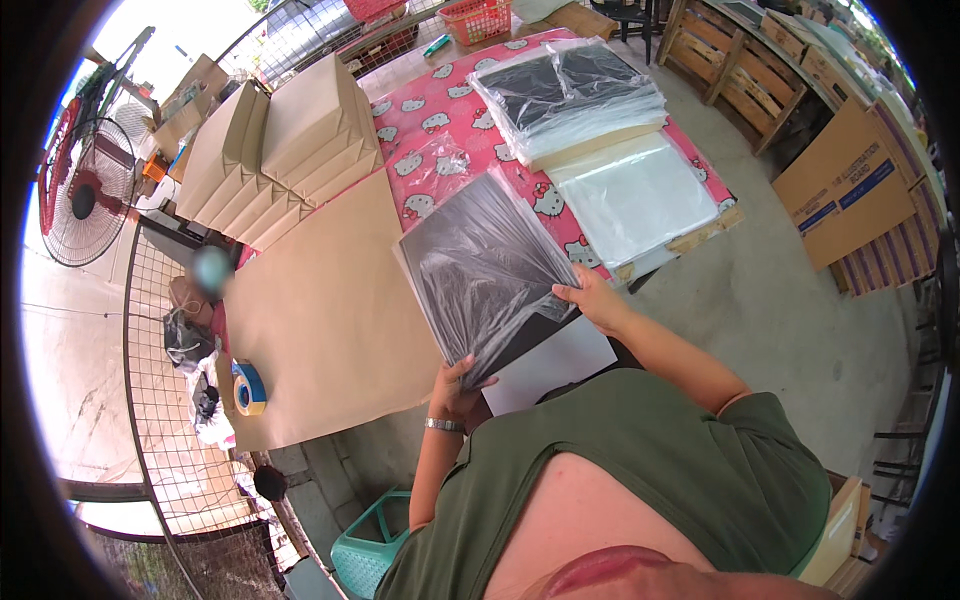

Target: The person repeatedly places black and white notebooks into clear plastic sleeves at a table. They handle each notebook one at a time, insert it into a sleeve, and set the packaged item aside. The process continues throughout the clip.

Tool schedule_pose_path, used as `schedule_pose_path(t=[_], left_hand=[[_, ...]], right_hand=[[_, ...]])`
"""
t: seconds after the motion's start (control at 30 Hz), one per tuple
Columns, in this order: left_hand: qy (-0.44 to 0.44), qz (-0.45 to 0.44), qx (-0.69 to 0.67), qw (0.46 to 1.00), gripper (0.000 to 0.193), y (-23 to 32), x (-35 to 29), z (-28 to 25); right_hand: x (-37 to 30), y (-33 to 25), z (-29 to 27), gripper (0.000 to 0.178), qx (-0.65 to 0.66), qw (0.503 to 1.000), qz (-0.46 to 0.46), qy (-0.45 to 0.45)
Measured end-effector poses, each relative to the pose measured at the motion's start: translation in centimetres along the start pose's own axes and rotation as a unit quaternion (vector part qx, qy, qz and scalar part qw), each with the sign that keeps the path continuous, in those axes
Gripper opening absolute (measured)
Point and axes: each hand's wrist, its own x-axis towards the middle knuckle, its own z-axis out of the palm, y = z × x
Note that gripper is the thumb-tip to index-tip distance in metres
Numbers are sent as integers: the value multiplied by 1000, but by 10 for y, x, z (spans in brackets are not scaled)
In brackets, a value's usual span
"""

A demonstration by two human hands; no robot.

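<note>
A clear plastic sleeve (480,250) is stretched over a stack of dark boards (525,345), whose near end shows bare out of the sleeve's mouth. My left hand (458,390) grips the gathered plastic at the near left corner, a metal watch on its wrist. At the right edge, my right hand (593,298) pinches the bunched film between thumb and fingers. A white sheet (550,365) shows under the near end of the boards, close to my body. The sleeve's far end rests on the pink table cover.
Large brown paper (320,300) covers the table's left side, with folded brown stacks (320,130) behind. Bagged black boards (560,85) and clear sleeves (635,195) lie at the far right. Blue tape (248,388) sits at the left edge; a green stool (372,550) stands below.
</note>
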Motion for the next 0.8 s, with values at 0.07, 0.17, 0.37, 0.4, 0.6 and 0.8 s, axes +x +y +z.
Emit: schedule_pose_path(t=[0.07,0.17,0.37,0.4,0.6,0.8], left_hand=[[-10,-49,-25,998,27,6,-21,6],[90,-27,30,995,46,8,-30,-32],[128,344,8,930,6,120,-101,-31],[155,364,60,917,8,137,-117,-15],[306,422,508,686,32,159,-105,-3],[331,317,757,466,47,105,-22,-38]], right_hand=[[2,3,6,73,-6,1000,7,20],[-15,-20,21,64,-9,1000,14,14],[-8,-65,-19,25,-157,983,14,-90],[-10,-71,-27,23,-169,985,-6,-39],[-21,-61,-80,19,-173,981,-10,91],[-17,-37,-120,19,-304,940,-58,142]])
